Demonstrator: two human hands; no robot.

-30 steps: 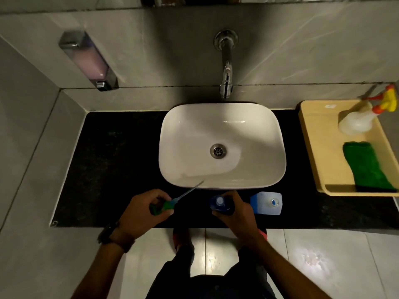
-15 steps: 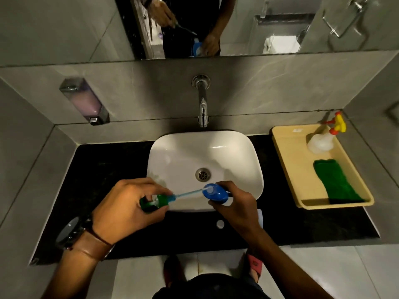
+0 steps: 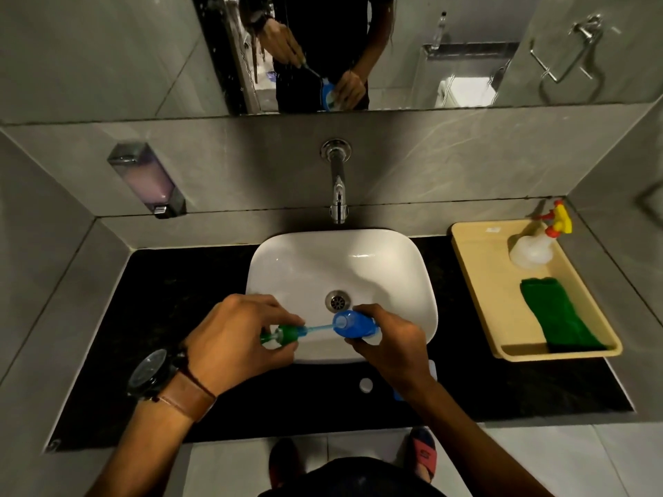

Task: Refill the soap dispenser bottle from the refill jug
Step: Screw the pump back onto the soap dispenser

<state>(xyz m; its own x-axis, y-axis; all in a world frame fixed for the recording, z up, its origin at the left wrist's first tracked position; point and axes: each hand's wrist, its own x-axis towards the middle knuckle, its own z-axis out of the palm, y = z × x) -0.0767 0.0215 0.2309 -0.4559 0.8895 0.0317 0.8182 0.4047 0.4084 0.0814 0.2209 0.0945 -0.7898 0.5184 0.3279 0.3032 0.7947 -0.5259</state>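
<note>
- Two hands work above the white basin (image 3: pixel 341 267)'s 6 o'clock rim.
- My left hand (image 3: pixel 233 342)'s grip is clamped on the green pump head (image 3: pixel 287 334); its tube reaches into the blue dispenser bottle (image 3: pixel 353 323).
- My right hand (image 3: pixel 389 344)'s grip wraps that bottle, tilted with its mouth toward 9 o'clock.
- The refill jug (image 3: pixel 432 369) sits on the black worktop (image 3: pixel 179 299), mostly hidden under my right wrist.

Bare counter (image 3: pixel 186 317) left of basin (image 3: pixel 394 267)

Blue dispenser bottle (image 3: pixel 353 323) tilted, open, over basin; jug (image 3: pixel 398 394) mostly hidden.
</note>
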